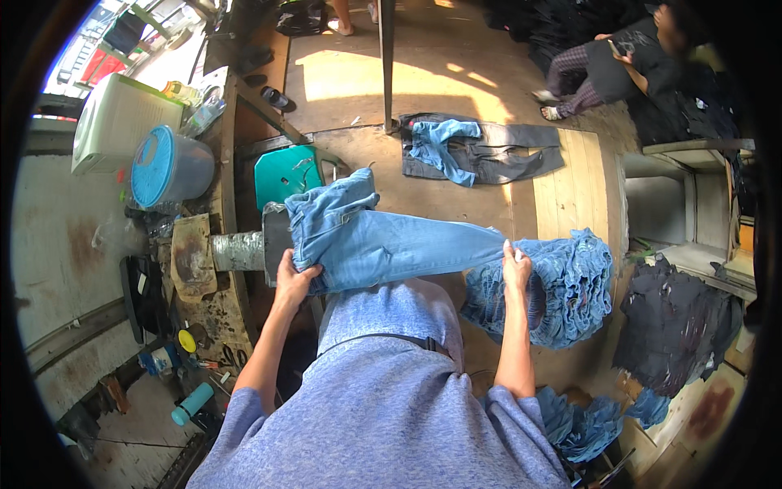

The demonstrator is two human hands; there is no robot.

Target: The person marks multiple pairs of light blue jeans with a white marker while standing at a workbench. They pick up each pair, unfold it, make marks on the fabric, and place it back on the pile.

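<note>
A pair of light blue jeans [407, 243] is stretched sideways in front of my body. My left hand [296, 281] grips the bunched upper part at the left, thumb on top. That end lies against a dark block [277, 240] fixed to a post wrapped in shiny tape [239, 251]. At the other end, my right hand [516, 267] pinches the narrow end of the leg. Just beneath and beyond my right hand sits a thick stack of folded blue denim [574, 285].
Dark jeans [521, 151] with a small blue denim piece [444, 147] lie on the floor ahead. A green stool [285, 175] stands near the left bench, which holds a blue-lidded tub [175, 171]. Dark cloth [680, 322] is heaped at right. Another person [607, 69] sits far right.
</note>
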